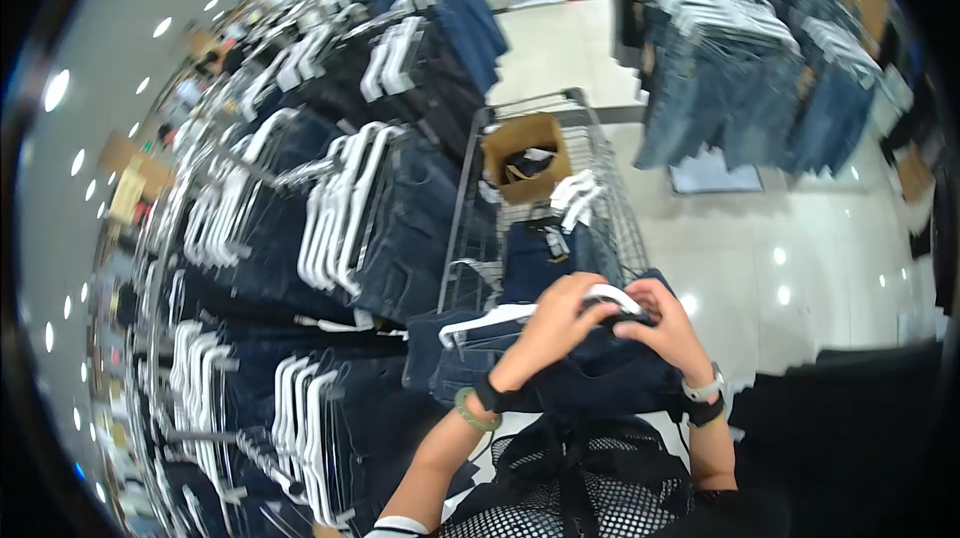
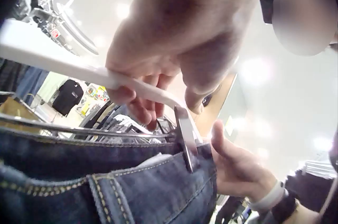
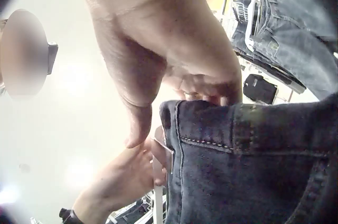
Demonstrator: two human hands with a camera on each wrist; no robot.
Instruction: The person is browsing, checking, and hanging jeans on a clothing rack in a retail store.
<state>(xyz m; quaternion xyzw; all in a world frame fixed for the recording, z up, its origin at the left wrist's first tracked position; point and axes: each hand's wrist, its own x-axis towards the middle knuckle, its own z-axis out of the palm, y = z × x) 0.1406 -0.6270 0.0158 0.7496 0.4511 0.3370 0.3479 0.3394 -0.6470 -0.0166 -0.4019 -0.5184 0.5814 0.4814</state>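
Observation:
Dark blue jeans (image 2: 142, 192) hang by the waistband from a white clip hanger (image 2: 58, 60), in front of the person's body. My left hand (image 1: 560, 323) curls its fingers over the hanger's bar, close to the metal clip (image 2: 186, 139) at one end. At that same end my right hand (image 1: 672, 333) holds the corner of the jeans' waistband. In the right wrist view the right fingers (image 3: 203, 97) pass behind the waistband, while the thumb stays on the near side beside the clip. Part of those fingers is hidden by the denim.
A wire shopping cart (image 1: 622, 193) stands ahead, with a cardboard box (image 1: 497, 163), folded jeans (image 1: 530, 263) and white hangers (image 1: 577, 200) inside. More jeans on another hanger (image 1: 485, 320) lie to the left. Racks of dark trousers (image 1: 405, 198) line the left side; lighter jeans (image 1: 715, 88) hang at far right.

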